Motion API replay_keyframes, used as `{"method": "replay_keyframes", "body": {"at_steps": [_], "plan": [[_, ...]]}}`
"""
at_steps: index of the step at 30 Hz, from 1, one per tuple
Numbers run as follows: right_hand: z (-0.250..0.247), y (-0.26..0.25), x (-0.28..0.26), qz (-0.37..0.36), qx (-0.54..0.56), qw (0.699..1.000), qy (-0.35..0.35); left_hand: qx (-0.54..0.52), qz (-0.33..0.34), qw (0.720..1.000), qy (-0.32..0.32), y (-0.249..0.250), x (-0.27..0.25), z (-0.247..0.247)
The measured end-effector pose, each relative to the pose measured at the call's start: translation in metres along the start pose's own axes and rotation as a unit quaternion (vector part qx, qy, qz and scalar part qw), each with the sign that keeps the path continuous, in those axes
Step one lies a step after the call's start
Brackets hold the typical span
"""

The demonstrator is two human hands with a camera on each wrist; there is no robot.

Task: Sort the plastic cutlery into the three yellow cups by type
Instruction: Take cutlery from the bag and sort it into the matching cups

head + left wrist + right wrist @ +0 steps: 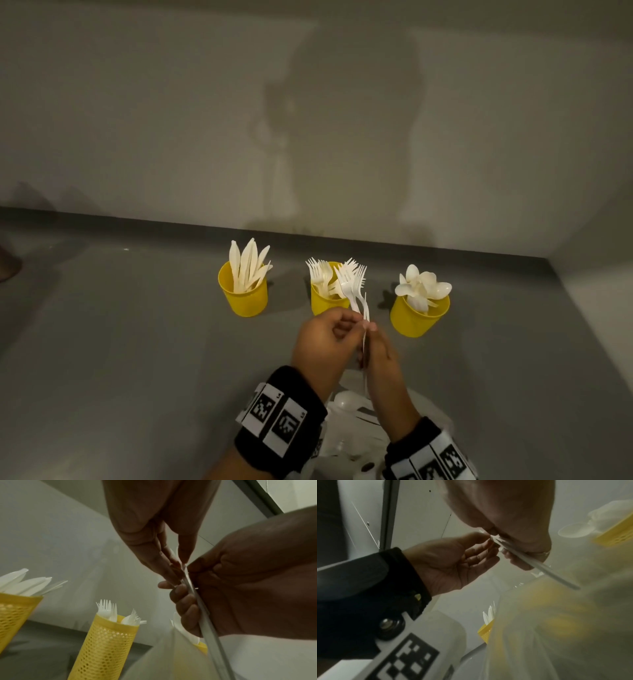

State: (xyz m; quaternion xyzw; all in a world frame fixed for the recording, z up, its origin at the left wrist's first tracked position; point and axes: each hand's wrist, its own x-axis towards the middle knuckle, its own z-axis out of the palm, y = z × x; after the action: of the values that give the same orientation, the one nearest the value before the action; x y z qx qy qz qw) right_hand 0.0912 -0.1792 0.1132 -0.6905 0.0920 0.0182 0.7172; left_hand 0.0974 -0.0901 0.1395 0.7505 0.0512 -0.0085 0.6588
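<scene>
Three yellow mesh cups stand in a row: the left cup (245, 298) holds knives, the middle cup (323, 301) forks, the right cup (416, 317) spoons. Just in front of the middle cup both hands meet on a small bunch of white forks (352, 284), tines up. My left hand (356, 323) pinches the bunch near the necks with thumb and fingertips (181, 555). My right hand (371, 330) is curled round the fork handles (204, 618) lower down. In the right wrist view the handles (539, 566) stick out below the right hand.
A clear plastic bag (356, 421) with loose white cutlery, a spoon (346, 399) among it, lies under my wrists at the near edge. A pale wall runs close behind the cups, and another wall closes the grey table (137, 342) on the right.
</scene>
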Motion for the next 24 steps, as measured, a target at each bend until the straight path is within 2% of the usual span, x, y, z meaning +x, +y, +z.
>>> {"method": "replay_keyframes", "body": {"at_steps": [7,11,14,17,21,24], "plan": [[-0.011,-0.001,0.003,0.025,0.034,0.999,-0.001,-0.022,0.028,0.997,0.068,0.014,-0.003,-0.019],[-0.028,0.003,0.011,0.011,-0.008,1.0,0.004,-0.064,0.05,0.986,0.146,0.028,0.015,-0.071],[-0.038,0.006,0.016,-0.006,-0.008,1.0,-0.003,-0.035,0.074,0.971,0.223,0.036,0.04,-0.115],[-0.043,0.007,0.023,-0.019,-0.022,1.0,0.008,0.01,0.091,0.959,0.268,0.036,0.065,-0.145],[-0.042,0.005,0.033,-0.032,-0.073,0.997,0.003,0.062,0.054,0.954,0.289,0.014,0.097,-0.158],[-0.039,0.0,0.042,-0.038,-0.121,0.992,-0.009,0.117,-0.023,0.959,0.258,-0.013,0.114,-0.16]]}}
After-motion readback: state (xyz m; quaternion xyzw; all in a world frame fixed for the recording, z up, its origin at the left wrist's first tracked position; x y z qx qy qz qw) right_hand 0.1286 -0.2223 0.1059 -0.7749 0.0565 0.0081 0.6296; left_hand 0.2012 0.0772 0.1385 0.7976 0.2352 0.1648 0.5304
